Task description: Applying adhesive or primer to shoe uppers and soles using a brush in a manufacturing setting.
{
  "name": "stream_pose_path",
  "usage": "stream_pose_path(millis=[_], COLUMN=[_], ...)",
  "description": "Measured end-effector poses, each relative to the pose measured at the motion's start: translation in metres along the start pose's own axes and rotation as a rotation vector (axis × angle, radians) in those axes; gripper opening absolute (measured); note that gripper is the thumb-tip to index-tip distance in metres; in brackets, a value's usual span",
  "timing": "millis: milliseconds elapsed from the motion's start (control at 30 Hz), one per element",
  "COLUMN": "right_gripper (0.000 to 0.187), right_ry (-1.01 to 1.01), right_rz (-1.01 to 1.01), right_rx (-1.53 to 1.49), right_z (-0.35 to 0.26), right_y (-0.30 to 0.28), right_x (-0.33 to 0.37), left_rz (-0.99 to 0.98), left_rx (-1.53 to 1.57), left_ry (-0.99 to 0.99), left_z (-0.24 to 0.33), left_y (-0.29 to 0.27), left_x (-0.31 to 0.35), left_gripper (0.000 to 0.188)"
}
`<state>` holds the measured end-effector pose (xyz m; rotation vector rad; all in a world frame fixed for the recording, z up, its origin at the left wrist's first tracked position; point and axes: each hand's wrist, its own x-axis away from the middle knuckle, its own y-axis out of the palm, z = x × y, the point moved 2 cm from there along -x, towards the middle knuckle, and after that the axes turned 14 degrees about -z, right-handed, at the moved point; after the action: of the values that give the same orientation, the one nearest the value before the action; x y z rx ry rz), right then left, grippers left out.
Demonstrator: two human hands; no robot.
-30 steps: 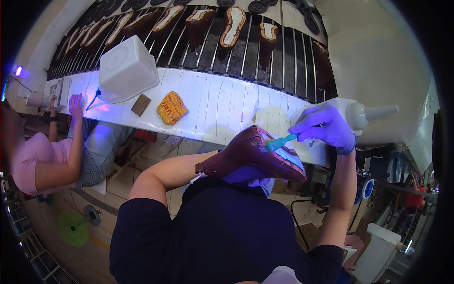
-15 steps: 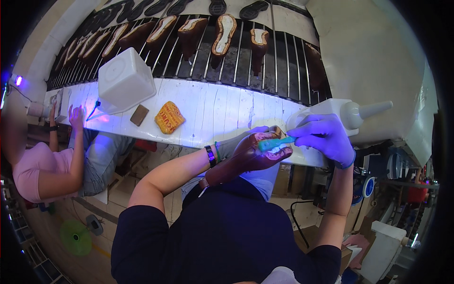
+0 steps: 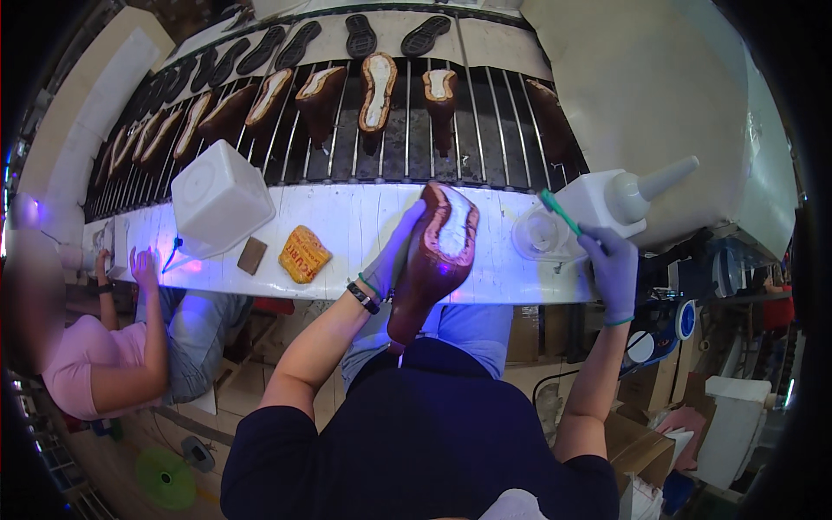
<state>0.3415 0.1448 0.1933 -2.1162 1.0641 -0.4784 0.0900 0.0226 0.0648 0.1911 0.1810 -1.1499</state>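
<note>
My left hand [image 3: 396, 253], in a glove, is closed around the side of a brown leather shoe upper on a last [image 3: 425, 282]. Its underside faces up, with a white middle and a light tan rim, and the narrow end points down toward my lap. My right hand [image 3: 614, 270], also gloved, grips a green toothbrush-like brush [image 3: 562, 213] by its handle, its head tilted up and to the left. Below the brush head sits a small round translucent dish [image 3: 539, 234]. A white bottle with a long nozzle [image 3: 620, 204] is right beside it.
Across the white worktop [image 3: 373, 225] lie a yellow packet [image 3: 304, 255], a brown block [image 3: 252, 256] and a white square container [image 3: 221, 199]. Behind, a barred conveyor [image 3: 403, 160] carries several brown uppers, with black soles [image 3: 360, 36] beyond. A person in pink [image 3: 104, 355] sits at left.
My right hand has drawn the brush off the upper's underside and moved right, over the dish. My left hand has turned the upper more upright, its wide end now pointing away from me.
</note>
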Motion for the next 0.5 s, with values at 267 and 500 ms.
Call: stream_pose_path(millis=[267, 500], right_gripper=[0.023, 0.026], right_ry=[0.036, -0.296], right_rz=[-0.092, -0.375], right_rx=[-0.368, -0.310], right_z=[0.010, -0.064], right_y=[0.005, -0.003], right_x=[0.019, -0.008], left_rz=[-0.336, -0.719], left_rx=[-0.026, -0.624], left_ry=[-0.071, 0.006], left_z=[-0.042, 0.080], left_y=[-0.046, -0.005], left_x=[-0.015, 0.005], left_gripper=[0.038, 0.036])
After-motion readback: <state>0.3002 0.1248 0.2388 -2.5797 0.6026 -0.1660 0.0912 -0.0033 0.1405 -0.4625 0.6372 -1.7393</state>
